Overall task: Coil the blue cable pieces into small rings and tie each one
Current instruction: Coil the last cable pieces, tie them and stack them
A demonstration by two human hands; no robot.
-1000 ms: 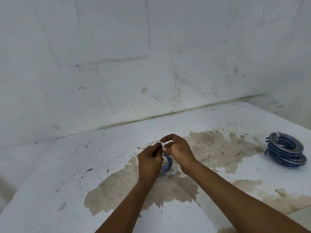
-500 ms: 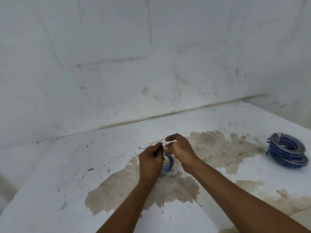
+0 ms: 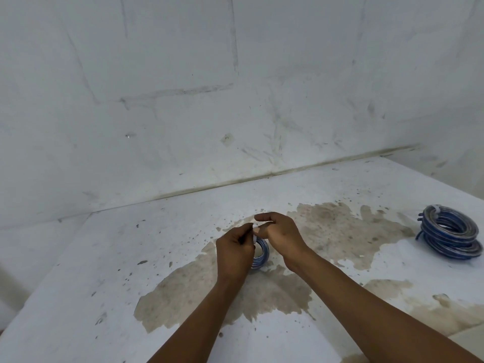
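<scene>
Near mid-surface (image 3: 110, 271): small blue cable ring (image 3: 260, 254), white tie (image 3: 254, 233) pinched by fingers of left hand (image 3: 234, 254) and right hand (image 3: 281, 235). By right edge: stacked tied rings (image 3: 449, 235).

Glossy, seemingly plastic blue cable ring (image 3: 260, 254); matt, stained white tabletop (image 3: 157, 244).

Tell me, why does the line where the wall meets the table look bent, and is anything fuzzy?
In the head view, the wide-angle lens bends the wall seam, so it kinks and slopes. The light is soft and even, without strong shadows or glare. The left hand and right hand look slightly soft, and the small white tie they pinch above the blue cable ring is too fuzzy to make out.
</scene>
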